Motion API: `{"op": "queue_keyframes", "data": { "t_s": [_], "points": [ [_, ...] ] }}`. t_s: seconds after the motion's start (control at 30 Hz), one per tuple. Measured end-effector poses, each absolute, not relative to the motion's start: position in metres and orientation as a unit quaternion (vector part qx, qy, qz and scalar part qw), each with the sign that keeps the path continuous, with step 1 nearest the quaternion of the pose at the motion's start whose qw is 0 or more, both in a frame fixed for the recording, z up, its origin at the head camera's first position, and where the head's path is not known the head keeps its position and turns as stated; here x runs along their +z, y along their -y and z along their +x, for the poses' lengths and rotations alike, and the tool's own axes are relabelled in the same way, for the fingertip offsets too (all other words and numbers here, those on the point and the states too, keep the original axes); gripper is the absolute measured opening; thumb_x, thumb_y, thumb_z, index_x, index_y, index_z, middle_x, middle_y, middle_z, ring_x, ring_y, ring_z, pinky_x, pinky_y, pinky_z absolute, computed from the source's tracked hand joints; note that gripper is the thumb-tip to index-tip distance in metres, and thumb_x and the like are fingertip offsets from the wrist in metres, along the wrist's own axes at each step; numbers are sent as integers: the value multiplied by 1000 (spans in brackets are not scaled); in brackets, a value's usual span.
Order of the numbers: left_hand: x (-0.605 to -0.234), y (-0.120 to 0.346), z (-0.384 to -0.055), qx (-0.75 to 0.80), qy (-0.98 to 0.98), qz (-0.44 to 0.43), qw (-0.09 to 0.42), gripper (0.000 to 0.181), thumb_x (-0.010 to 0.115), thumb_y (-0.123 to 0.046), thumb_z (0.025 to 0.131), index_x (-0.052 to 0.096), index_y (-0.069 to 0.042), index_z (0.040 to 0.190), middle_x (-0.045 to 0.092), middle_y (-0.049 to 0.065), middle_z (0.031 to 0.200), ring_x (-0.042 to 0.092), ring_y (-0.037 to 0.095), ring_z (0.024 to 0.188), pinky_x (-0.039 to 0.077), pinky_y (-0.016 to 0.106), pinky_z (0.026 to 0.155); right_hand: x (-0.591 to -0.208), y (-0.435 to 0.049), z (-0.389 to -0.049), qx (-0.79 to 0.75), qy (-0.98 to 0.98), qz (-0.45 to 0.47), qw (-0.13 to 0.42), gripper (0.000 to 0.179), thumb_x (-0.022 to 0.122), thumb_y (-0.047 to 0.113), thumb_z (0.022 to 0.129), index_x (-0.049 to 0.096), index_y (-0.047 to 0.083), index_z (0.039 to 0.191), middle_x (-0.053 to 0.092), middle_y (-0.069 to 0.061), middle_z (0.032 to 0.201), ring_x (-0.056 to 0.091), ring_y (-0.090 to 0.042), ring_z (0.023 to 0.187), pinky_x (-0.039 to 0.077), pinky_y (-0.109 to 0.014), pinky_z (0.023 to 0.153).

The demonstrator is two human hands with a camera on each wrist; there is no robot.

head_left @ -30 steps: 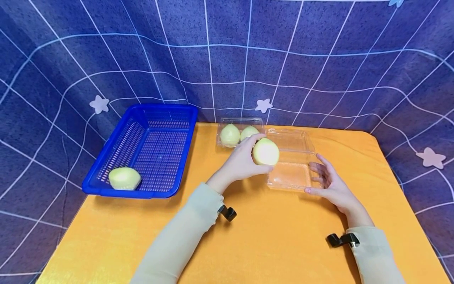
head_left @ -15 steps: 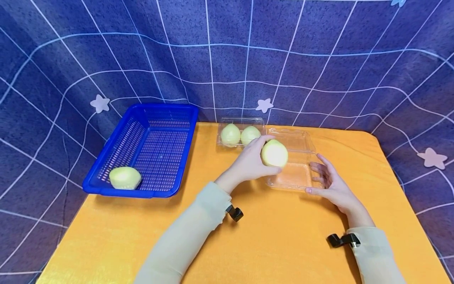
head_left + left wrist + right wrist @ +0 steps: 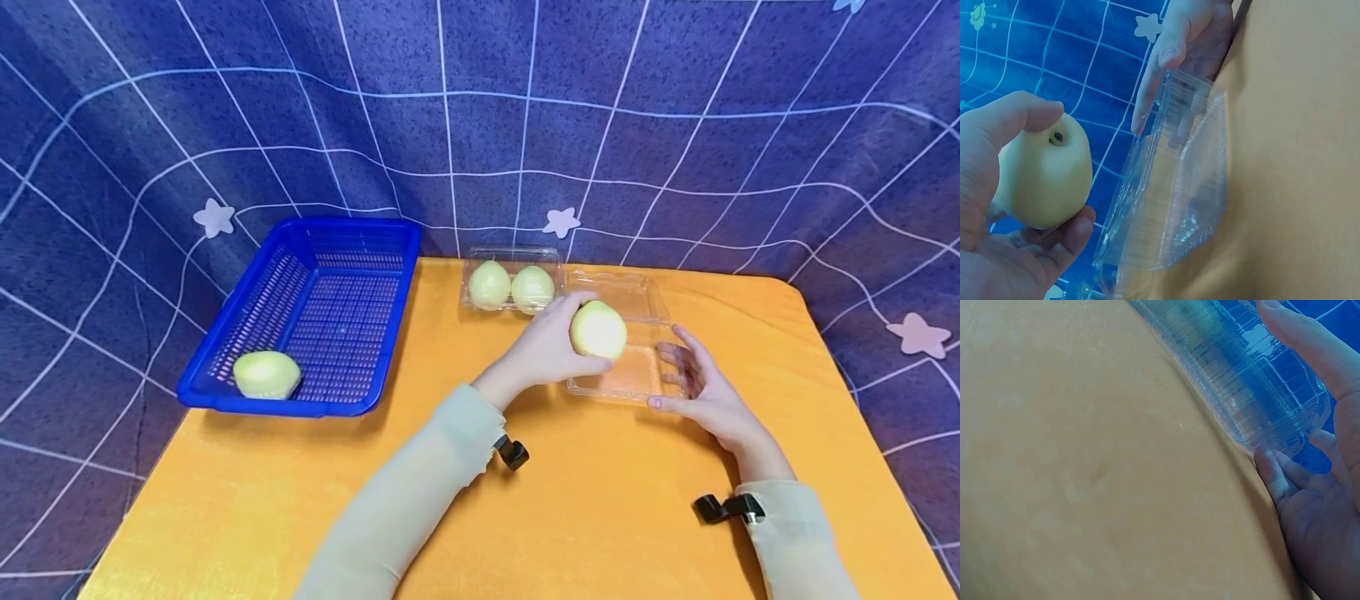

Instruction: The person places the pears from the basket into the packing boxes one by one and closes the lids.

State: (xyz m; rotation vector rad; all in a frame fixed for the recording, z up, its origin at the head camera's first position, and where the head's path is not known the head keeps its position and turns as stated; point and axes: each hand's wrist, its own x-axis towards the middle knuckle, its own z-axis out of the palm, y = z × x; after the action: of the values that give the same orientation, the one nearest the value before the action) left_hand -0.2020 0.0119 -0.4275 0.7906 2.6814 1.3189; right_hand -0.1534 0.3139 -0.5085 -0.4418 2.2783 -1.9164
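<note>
A pale yellow-green pear is gripped between the thumb and fingers of my left hand. It hangs over an open clear plastic clamshell box, overlapping the box's middle in the head view. In the left wrist view the pear's dark blossom end faces out, apart from the box. My right hand rests at the box's right end, fingers extended along the side and thumb by the near rim. From the right wrist, the fingertips of that hand touch the box's end.
Behind and to the left stands another clear box with two pears inside. A blue plastic basket at the left holds one pear. The yellow cloth-covered table ends at a blue gridded curtain.
My left hand has carried the pear to the right, over the open box, uncovering the second pear in the back box. My right hand has stayed in place.
</note>
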Motion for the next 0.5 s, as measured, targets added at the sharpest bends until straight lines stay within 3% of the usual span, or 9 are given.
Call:
{"op": "queue_keyframes", "data": {
  "t_s": [0.27, 0.5],
  "points": [
    [-427, -26, -202, 415, -872, 255, 43, 97, 95, -37, 82, 45, -18, 163, 56, 3, 157, 58, 24, 137, 50, 52, 113, -507, -315, -152, -628, -762, -140, 70, 116, 81, -10, 92, 10, 22, 177, 32, -26, 166, 44, -11, 143, 44, -13, 106],
    [-431, -39, -202, 408, -877, 249, 51, 100, 96, -38, 82, 42, -18, 164, 58, 7, 153, 60, 22, 133, 53, 48, 110, -509, -315, -152, -631, -760, -140, 69, 116, 81, -11, 91, 10, 22, 177, 34, -25, 165, 44, -12, 143, 44, -13, 106]
  ]
}}
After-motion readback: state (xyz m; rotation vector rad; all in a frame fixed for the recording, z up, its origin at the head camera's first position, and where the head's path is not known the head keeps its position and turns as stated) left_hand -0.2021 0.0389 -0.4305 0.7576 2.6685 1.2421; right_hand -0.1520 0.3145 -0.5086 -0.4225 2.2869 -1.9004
